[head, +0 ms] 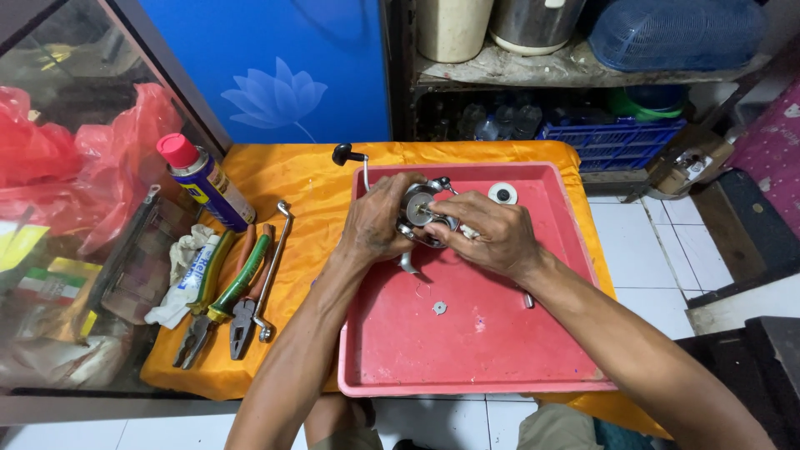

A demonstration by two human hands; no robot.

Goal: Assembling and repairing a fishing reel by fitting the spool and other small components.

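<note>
Head view, looking down on a small counter [300, 179] covered in orange cloth. A red plastic tray [467, 350] occupies the right-hand part of the counter, reaching its near edge.

Left hand [377, 221]: fingers clamped around the left side of a silver fishing reel [419, 208], holding it over the far half of the tray. Right hand [492, 233]: fingers drawn together on the right face of the reel, thumb and forefinger pinched at its centre; what they pinch is too small to tell. The reel's handle arm with a black knob [342, 153] projects past the tray's far left corner. The reel's foot [407, 263] points down toward the tray floor.

Loose parts in the tray: a white round disc [502, 194] near the far edge, just beside the right hand; a small grey toothed washer [439, 307] near the middle, apart from both hands.

On the cloth left of the tray, in line from the tray outward: a bent metal wrench [276, 267], orange-handled pliers [243, 321], green-handled pliers [218, 304], a white tube [193, 271] lying on a rag [179, 279]. A spray can with red cap [204, 179] lies tilted at the far left corner.

Beyond the far edge: a blue panel with a flower print [275, 67] and a shelf [583, 62] holding containers. Red plastic bags [75, 167] sit at the left
</note>
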